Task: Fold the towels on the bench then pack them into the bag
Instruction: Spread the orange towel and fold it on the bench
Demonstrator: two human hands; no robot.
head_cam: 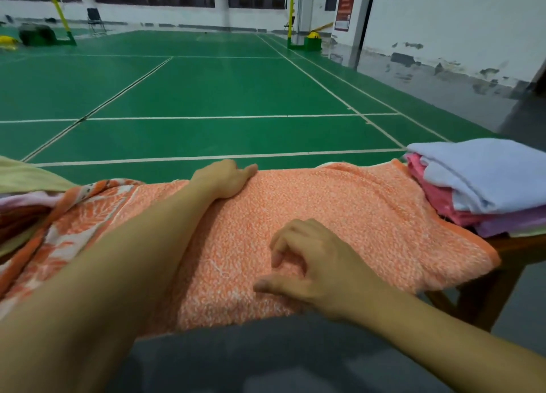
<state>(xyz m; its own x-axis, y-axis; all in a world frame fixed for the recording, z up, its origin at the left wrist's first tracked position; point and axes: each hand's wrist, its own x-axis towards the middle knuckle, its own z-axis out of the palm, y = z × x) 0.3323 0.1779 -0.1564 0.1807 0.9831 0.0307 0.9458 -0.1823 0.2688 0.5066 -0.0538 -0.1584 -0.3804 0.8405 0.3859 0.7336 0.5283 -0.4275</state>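
- An orange towel (339,215) with a white speckled weave lies spread flat across the wooden bench (514,246), its near edge hanging over the front.
- Its left end is bunched, showing an orange-and-white leaf pattern.
- At the bench's right end sits a stack of folded towels (478,185): pale blue on top, then pink, then lilac, touching the orange towel's right edge.
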